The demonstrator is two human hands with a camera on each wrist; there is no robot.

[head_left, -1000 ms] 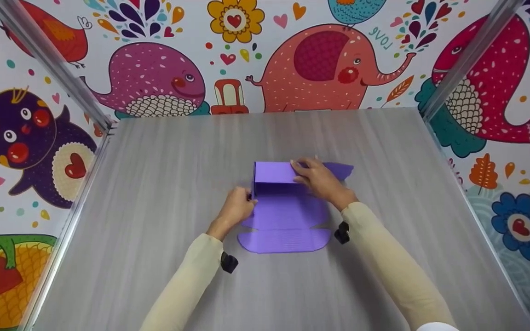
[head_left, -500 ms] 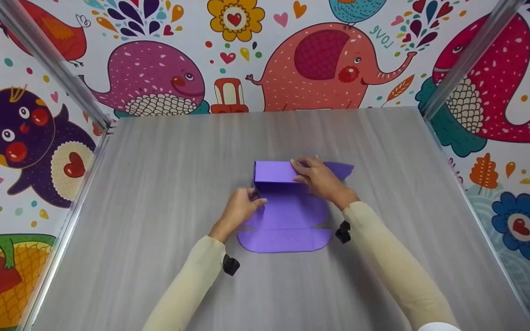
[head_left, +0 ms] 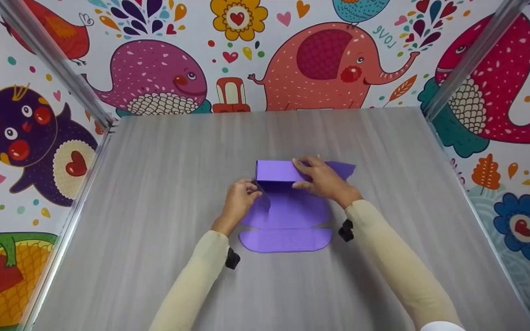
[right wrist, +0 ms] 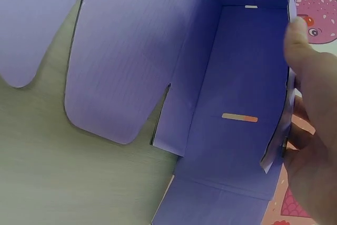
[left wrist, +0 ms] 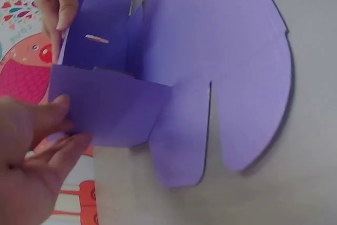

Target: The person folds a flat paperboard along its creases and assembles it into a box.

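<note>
A purple cardboard mailer box (head_left: 292, 211), partly folded, lies in the middle of the table. Its back part stands up as a trough, while the lid part with its rounded flaps spreads flat toward me. At the box's left end, my left hand (head_left: 239, 201) holds a side flap (left wrist: 113, 104) by its outer edge, with thumb and fingers on it. My right hand (head_left: 328, 180) grips the raised back wall (head_left: 274, 171) near its right end; in the right wrist view its thumb lies on the inner side, its fingers outside. Small slots (right wrist: 239, 117) show in the panel.
Another end flap (head_left: 342, 170) sticks out at the right, past my right hand. The grey table (head_left: 164, 156) extends around the box. Metal rails (head_left: 74, 207) and printed walls (head_left: 154, 73) border it.
My left hand has shifted slightly away from me along the box's left end, and the side flap has swung inward to the right. My right hand keeps its grip almost unmoved.
</note>
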